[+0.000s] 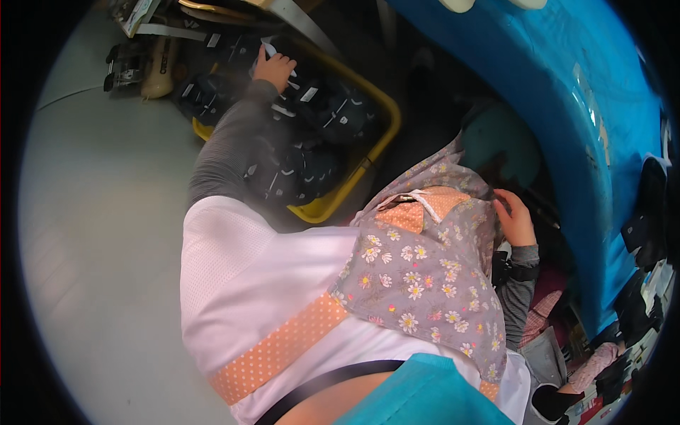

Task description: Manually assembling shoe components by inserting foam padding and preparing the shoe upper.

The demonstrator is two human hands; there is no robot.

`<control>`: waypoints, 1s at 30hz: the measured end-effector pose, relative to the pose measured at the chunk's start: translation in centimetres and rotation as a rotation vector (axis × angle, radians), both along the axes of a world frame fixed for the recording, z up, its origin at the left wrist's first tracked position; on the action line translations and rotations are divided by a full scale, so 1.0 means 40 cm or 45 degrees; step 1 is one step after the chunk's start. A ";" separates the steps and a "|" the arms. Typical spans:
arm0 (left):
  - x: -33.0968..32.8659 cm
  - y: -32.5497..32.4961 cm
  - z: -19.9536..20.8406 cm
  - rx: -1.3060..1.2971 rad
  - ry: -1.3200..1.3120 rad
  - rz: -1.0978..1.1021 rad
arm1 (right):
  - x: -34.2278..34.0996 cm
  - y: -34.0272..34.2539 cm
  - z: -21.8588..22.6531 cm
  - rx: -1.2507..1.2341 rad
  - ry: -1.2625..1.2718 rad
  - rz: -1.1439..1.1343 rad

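My left hand reaches to the far side of a yellow-rimmed crate. Its fingers are curled down around something partly white, mostly hidden under the palm. Dark fabric-like items with small white tags and pale trim fill the crate; their exact kind is unclear. On the right, my right hand is beside the edge of my grey flowered apron. Its fingers are bent loosely with a gap between them, tips close to the cloth, and I see nothing held in them.
A blue-covered table curves along the right side, with dark pieces at its edge. Left of the crate stands a beige cylindrical object beside metal parts. Grey floor spreads at left. Another person's patterned sleeve shows at lower right.
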State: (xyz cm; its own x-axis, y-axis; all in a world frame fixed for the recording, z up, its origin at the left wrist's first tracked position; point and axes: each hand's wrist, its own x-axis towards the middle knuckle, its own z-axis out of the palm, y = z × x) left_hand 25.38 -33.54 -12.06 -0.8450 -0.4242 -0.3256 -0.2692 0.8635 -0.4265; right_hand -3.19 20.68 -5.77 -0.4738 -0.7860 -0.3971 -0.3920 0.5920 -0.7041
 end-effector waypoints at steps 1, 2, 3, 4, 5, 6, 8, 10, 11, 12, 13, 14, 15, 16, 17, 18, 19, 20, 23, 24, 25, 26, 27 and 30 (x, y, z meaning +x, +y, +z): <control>0.001 -0.002 -0.011 0.012 -0.004 -0.010 | 0.004 0.006 0.000 0.044 0.045 -0.003; -0.001 -0.005 -0.025 0.070 -0.065 -0.025 | 0.004 0.019 -0.004 0.089 0.078 0.003; 0.002 -0.010 -0.030 0.118 -0.122 -0.031 | 0.007 0.022 -0.004 0.093 0.078 0.001; 0.022 -0.012 -0.057 0.063 -0.075 -0.034 | 0.012 0.026 -0.002 0.096 0.125 0.023; 0.034 -0.015 -0.078 0.070 -0.074 -0.039 | 0.018 0.031 0.001 0.100 0.173 0.044; 0.035 -0.023 -0.102 0.029 -0.061 0.041 | 0.023 0.035 0.009 0.107 0.179 0.033; 0.083 -0.046 -0.149 -0.017 -0.002 0.148 | 0.041 0.052 0.036 0.092 0.028 -0.020; 0.085 -0.068 -0.197 -0.064 0.005 0.184 | 0.060 0.112 0.030 0.105 0.053 -0.106; 0.085 -0.085 -0.202 -0.106 -0.004 0.230 | 0.074 0.141 0.025 0.123 0.061 -0.183; 0.065 -0.086 -0.209 -0.071 -0.120 0.302 | 0.081 0.165 0.023 0.167 -0.025 -0.287; 0.048 -0.083 -0.206 -0.077 -0.112 0.299 | 0.085 0.188 0.021 0.159 -0.019 -0.291; 0.037 -0.076 -0.198 0.021 -0.143 0.362 | 0.088 0.207 0.017 0.178 0.022 -0.304; 0.036 -0.061 -0.187 0.117 -0.178 0.437 | 0.087 0.221 0.017 0.196 0.057 -0.302; 0.023 -0.064 -0.183 0.160 -0.177 0.513 | 0.088 0.225 0.016 0.183 0.028 -0.333; 0.014 -0.060 -0.179 0.207 -0.075 0.596 | 0.089 0.232 0.007 0.139 0.027 -0.358; -0.002 -0.041 -0.168 0.235 0.093 0.683 | 0.092 0.231 0.013 0.122 0.050 -0.372; -0.029 -0.015 -0.154 0.266 0.266 0.771 | 0.087 0.227 0.018 0.109 0.077 -0.382; -0.070 0.032 -0.110 0.257 0.429 0.782 | 0.086 0.225 0.018 0.115 0.078 -0.374; -0.121 0.165 -0.039 0.582 1.191 0.656 | 0.064 0.197 0.021 0.096 0.186 -0.319; -0.159 0.243 -0.009 0.811 1.338 0.644 | 0.049 0.177 0.015 0.044 0.225 -0.300; -0.205 0.333 0.023 1.047 1.484 0.613 | 0.036 0.161 0.008 -0.009 0.268 -0.289; -0.229 0.404 0.035 1.170 1.418 0.464 | 0.031 0.151 0.010 -0.013 0.278 -0.277; -0.247 0.465 0.046 1.284 1.346 0.311 | 0.026 0.141 0.014 -0.041 0.312 -0.264; -0.298 0.616 0.042 1.357 1.288 -0.018 | 0.018 0.130 0.031 -0.109 0.366 -0.260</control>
State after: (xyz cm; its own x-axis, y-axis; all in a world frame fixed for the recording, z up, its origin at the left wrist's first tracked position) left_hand 13.47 -8.89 -10.37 -0.9003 -0.3578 0.2478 -0.0478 0.6473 0.7607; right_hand -2.47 25.89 -4.53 -0.7073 -0.6882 -0.1616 -0.4610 0.6223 -0.6326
